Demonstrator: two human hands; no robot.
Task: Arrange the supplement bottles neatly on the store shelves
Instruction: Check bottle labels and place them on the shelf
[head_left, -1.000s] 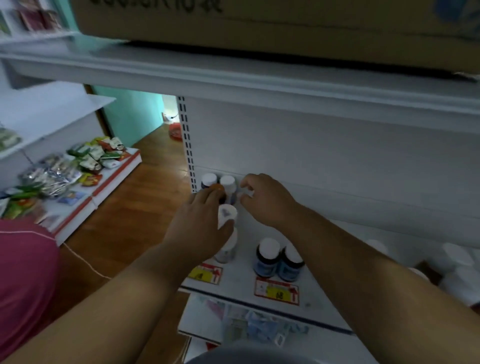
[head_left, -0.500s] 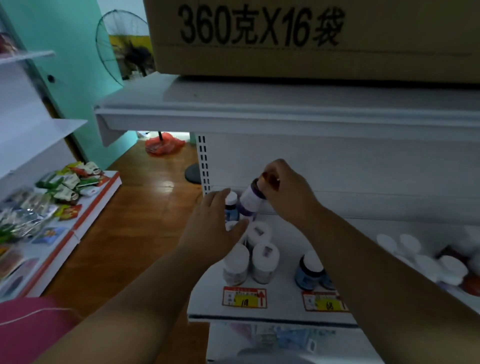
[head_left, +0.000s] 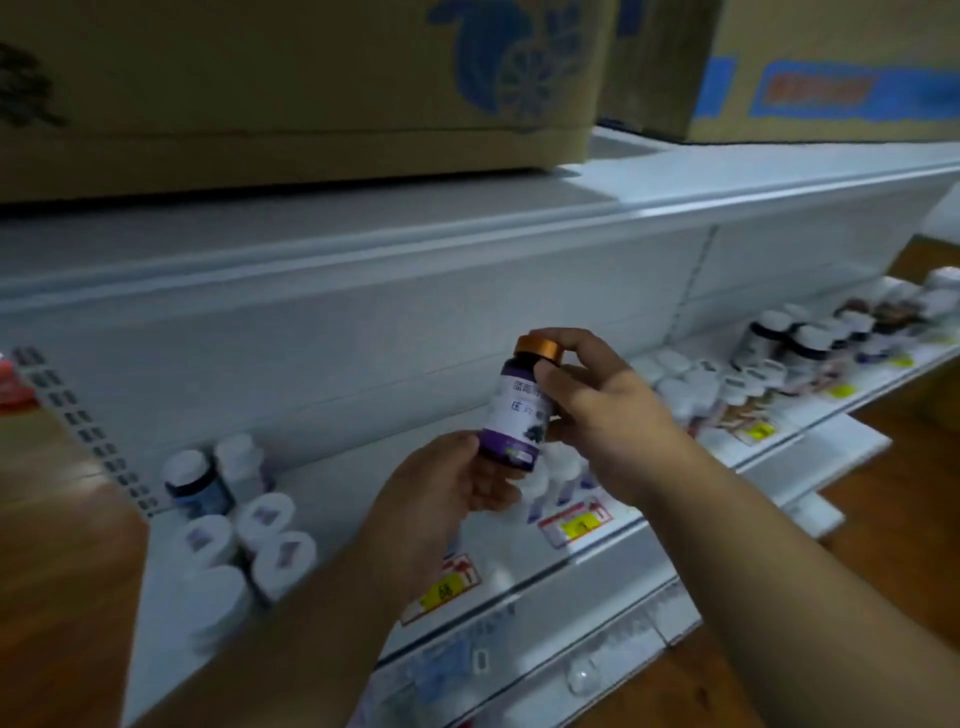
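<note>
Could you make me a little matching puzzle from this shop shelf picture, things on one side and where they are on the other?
Things:
1. purple bottle
2. cardboard box
3. yellow price tag
4. white-capped bottles

Places:
A. on the top shelf
B. stuck on the shelf's front edge
C. held up in both hands
D. standing at the shelf's left end

Pairs: 1-C, 2-A, 3-B, 4-D

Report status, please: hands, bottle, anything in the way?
Right hand grips orange-capped purple bottle near cap. Left hand supports its base, above shelf. White-capped bottles stand lower left; nothing blocking.
</note>
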